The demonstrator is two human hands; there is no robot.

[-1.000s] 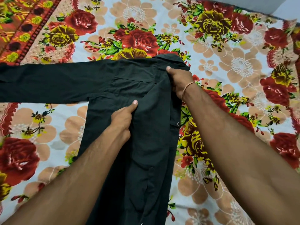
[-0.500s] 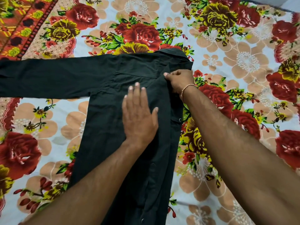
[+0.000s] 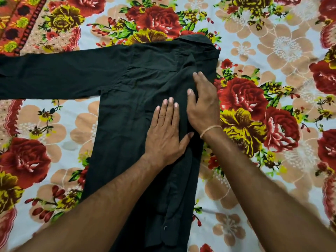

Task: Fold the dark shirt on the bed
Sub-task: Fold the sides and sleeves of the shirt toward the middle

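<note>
- Your left hand (image 3: 166,131) lies flat, fingers straight, pinning the dark shirt (image 3: 138,110) on the bed (image 3: 272,51).
- Your right hand (image 3: 204,106), also flat, presses the folded side so the crease holds.
- One sleeve (image 3: 54,73) lies unfolded, out left.

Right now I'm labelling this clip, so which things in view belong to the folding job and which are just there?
Part of the job:
- dark shirt, one sleeve stretched out sideways
- left hand, flat on the shirt
- right hand, flat on the shirt's folded edge

Just there:
- floral bedsheet under the shirt
- thread bracelet on the right wrist
</note>
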